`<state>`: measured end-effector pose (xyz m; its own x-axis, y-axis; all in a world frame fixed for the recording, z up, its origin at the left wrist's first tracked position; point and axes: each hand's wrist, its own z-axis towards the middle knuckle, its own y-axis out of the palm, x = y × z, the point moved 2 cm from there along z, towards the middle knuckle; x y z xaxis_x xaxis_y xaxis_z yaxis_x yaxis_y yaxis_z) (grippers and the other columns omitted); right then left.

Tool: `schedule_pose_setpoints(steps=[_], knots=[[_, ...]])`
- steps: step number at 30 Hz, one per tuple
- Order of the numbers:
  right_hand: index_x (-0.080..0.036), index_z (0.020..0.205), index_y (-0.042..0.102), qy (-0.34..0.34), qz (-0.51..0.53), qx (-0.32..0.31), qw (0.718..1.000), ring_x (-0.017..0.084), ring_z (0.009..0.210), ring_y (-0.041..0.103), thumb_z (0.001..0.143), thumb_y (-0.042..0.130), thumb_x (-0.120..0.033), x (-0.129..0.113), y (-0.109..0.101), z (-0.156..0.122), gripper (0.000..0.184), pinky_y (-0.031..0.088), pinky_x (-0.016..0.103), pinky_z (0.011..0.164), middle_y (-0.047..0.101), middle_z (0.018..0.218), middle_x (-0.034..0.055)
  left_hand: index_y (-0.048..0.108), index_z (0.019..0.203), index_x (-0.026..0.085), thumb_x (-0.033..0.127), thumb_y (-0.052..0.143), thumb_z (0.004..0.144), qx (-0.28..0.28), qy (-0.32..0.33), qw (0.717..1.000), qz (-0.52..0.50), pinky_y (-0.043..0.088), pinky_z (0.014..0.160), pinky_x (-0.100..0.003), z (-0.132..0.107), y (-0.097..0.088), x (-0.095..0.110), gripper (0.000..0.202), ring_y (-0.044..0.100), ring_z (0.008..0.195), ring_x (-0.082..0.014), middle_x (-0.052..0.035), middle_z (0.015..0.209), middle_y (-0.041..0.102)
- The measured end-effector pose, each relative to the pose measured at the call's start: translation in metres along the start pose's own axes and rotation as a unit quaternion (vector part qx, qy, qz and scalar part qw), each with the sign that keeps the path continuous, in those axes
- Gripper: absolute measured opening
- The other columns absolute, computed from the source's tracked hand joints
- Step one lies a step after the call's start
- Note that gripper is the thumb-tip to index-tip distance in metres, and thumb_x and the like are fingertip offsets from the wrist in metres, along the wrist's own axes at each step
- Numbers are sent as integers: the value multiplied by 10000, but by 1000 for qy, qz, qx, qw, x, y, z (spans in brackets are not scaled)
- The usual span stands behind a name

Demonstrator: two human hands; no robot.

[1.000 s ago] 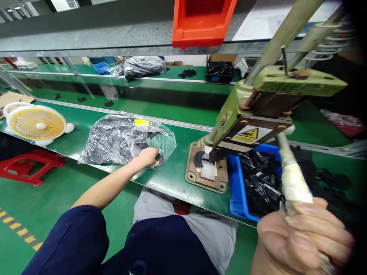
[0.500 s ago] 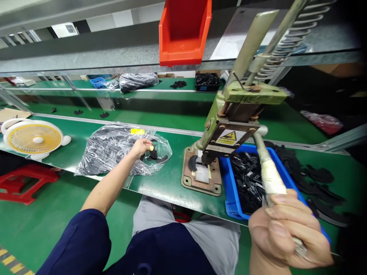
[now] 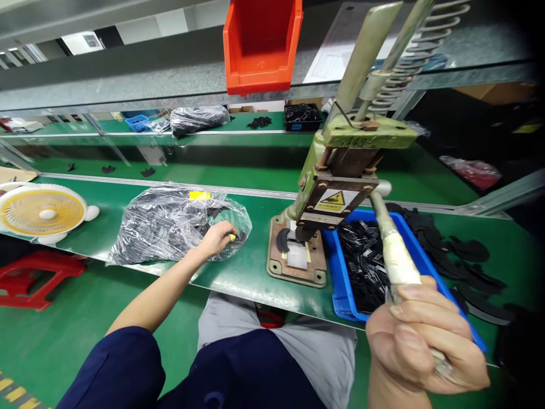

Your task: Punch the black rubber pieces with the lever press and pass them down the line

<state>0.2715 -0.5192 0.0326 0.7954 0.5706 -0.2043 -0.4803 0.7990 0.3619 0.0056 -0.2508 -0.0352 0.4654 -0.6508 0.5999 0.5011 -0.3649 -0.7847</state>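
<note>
My right hand (image 3: pixel 426 338) is wrapped round the taped lever handle (image 3: pixel 400 258) of a green hand press (image 3: pixel 336 170). On the press base (image 3: pixel 275 267) lies a black curved piece (image 3: pixel 282 240), beside a pale plate (image 3: pixel 297 257) under the press head. My left hand (image 3: pixel 219 238) is at the mouth of a clear plastic bag (image 3: pixel 147 227) full of black curved pieces. Its fingers are pressed together, with something yellow (image 3: pixel 232 237) at the fingertips. Dark pieces lie close by, and what the fingers pinch is too small to tell.
Right of the press stands a blue bin (image 3: pixel 343 284) of small black parts, with black curved pieces (image 3: pixel 468 250) beyond it. A fan (image 3: pixel 42 210) lies at the left. An orange bin (image 3: pixel 261 79) sits on the shelf above; a red stool (image 3: pixel 38 278) is below the bench.
My left hand has moved slightly right and down at the bag's mouth, its fingers now lower among the pieces. My right hand keeps its hold on the lever. The view has shifted slightly.
</note>
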Motion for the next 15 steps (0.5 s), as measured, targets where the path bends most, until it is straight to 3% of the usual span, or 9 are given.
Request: schedule_pose_setpoints(steps=[3, 7, 11, 13, 15], knots=[[-187, 442, 291, -6, 12, 10, 1000, 148, 516, 585, 619, 661, -278, 3, -2, -2, 421, 493, 412, 635, 564, 509, -43, 703, 856, 182, 28, 545, 779, -41, 47, 998, 23, 492, 979, -335, -23, 1, 0, 233, 632, 1042, -201, -77, 1036, 700], [-191, 459, 262, -10, 16, 14, 1000, 151, 493, 553, 625, 644, -292, 7, -3, -4, 429, 437, 383, 578, 500, 467, -42, 720, 869, 190, 22, 517, 783, -39, 21, 999, 15, 493, 1003, -341, -40, 2, -9, 277, 633, 1104, -200, -83, 1167, 683], [-197, 465, 275, -15, 16, 11, 1000, 158, 494, 550, 629, 620, -288, 7, 0, -4, 392, 436, 391, 584, 474, 458, -42, 712, 1015, 161, 118, 543, 840, 53, -135, 989, 23, 526, 894, -310, -34, -2, -14, 247, 678, 990, -207, -102, 1095, 716], [-195, 460, 309, -8, 17, 6, 1000, 153, 516, 564, 622, 626, -270, 5, 2, -3, 363, 459, 405, 618, 506, 484, -41, 709, 1048, 144, 221, 580, 870, 44, -217, 974, 48, 519, 804, -286, -27, -1, -12, 234, 692, 876, -212, -104, 984, 737], [-188, 459, 342, -1, 19, 3, 1000, 146, 542, 588, 614, 632, -238, 3, 3, -2, 332, 476, 406, 647, 550, 520, -40, 724, 996, 146, 317, 627, 860, -7, -252, 964, 85, 494, 751, -277, -19, 2, -9, 238, 692, 839, -228, -105, 916, 742]])
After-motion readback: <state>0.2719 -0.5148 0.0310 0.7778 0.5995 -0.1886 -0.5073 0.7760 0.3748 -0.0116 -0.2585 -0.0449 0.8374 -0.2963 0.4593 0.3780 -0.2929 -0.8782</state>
